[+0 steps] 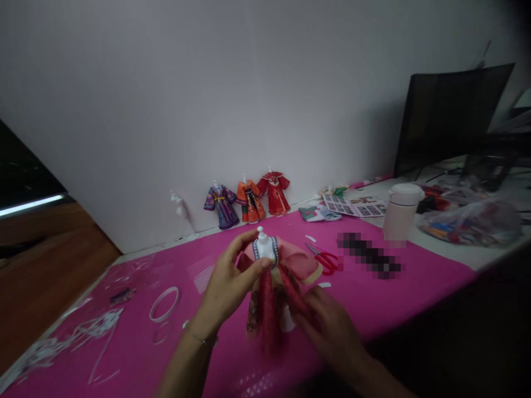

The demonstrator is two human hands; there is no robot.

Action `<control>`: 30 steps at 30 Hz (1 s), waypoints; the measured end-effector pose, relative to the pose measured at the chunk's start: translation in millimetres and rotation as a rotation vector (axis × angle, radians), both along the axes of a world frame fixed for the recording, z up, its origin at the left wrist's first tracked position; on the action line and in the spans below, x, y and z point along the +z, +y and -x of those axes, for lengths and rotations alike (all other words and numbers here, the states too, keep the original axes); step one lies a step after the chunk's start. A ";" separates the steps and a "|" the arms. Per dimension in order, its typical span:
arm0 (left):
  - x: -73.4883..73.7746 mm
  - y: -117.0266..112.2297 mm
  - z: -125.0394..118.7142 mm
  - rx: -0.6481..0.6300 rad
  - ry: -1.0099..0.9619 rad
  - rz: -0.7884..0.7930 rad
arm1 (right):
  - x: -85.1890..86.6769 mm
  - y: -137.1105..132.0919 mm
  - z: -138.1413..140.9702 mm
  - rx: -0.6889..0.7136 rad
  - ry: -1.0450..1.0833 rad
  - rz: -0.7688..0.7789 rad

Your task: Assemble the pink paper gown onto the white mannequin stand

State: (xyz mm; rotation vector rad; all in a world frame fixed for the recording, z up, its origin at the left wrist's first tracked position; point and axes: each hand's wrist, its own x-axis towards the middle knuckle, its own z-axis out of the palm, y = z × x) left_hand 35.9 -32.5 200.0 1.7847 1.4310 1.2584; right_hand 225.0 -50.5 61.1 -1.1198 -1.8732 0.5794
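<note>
A small white doll mannequin (265, 250) stands upright in front of me in a pink robe (297, 260) with a beaded blue-grey collar. Wrapped around its upper body from the left, my left hand (228, 279) has its thumb pressed on the chest front. Red cloth (270, 315) hangs from the mannequin's waist, blurred at its lower end. My right hand (326, 320) is closed on a strip of this cloth, pulled out to the lower right. Dark patterned fabric (254, 307) shows beside the red cloth. The right fingertips are partly hidden.
Red-handled scissors (326, 261) lie right of the mannequin on the pink mat (415, 293). Three dressed doll figures (249, 200) and a bare white one (178, 203) lean on the wall. A white bottle (401, 213), plastic bag (473, 221), white ring (165, 304) and white strips (91, 326) lie around.
</note>
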 end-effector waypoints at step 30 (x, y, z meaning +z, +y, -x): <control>2.6 -3.0 15.2 -0.004 -0.041 -0.118 | 138.9 60.6 10.2 0.248 0.192 -0.153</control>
